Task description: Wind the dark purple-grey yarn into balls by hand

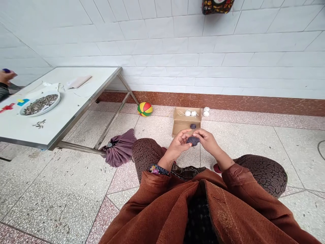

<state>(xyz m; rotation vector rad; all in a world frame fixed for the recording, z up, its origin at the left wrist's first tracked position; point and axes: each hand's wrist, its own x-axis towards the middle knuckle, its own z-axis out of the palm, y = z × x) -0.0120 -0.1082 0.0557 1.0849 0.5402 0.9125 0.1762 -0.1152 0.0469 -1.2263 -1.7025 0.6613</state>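
A dark purple ball of yarn [193, 141] is held between my two hands in front of my knees. My left hand [178, 144] curls around its left side, with the fingertips and thumb against it. From the right, my right hand [207, 140] pinches at its upper edge; whether a strand lies between those fingertips is too small to tell. Just beyond my hands an open cardboard box [177, 115] rests on the floor. Inside it lie white yarn balls [191, 113] and a smaller dark ball [193, 126]. More white balls [206, 111] sit right of the box.
A white metal-framed table [63, 134] at left carries a plate of striped seeds [40, 104] and a folded cloth [79, 82]. Below it lie a colourful ball [145, 109] and a purple cloth bag [120, 149]. Another person's hand [7, 76] shows at far left.
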